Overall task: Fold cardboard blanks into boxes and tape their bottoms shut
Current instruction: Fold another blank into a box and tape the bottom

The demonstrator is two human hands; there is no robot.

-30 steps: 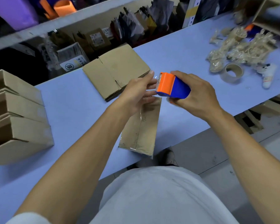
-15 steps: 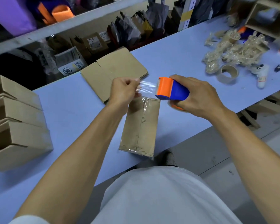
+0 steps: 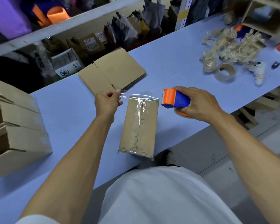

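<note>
A folded cardboard box (image 3: 140,126) stands bottom up on the blue table (image 3: 71,113), with clear tape along its middle seam. My right hand (image 3: 199,103) grips an orange and blue tape dispenser (image 3: 174,98) just right of the box's far end. My left hand (image 3: 107,101) pinches the free end of the clear tape (image 3: 139,97) to the left of that end. The strip stretches between my hands above the box's far edge. A stack of flat cardboard blanks (image 3: 111,71) lies behind the box.
Several folded boxes (image 3: 13,126) are stacked on their sides at the left. A used tape core (image 3: 225,71), crumpled tape scraps (image 3: 229,47) and a white bottle (image 3: 259,73) lie at the right. A shelf with packages runs behind the table.
My left hand has pulled the tape end leftward away from the dispenser, so a longer strip now spans the box's far end. My right hand has shifted slightly right with the dispenser.
</note>
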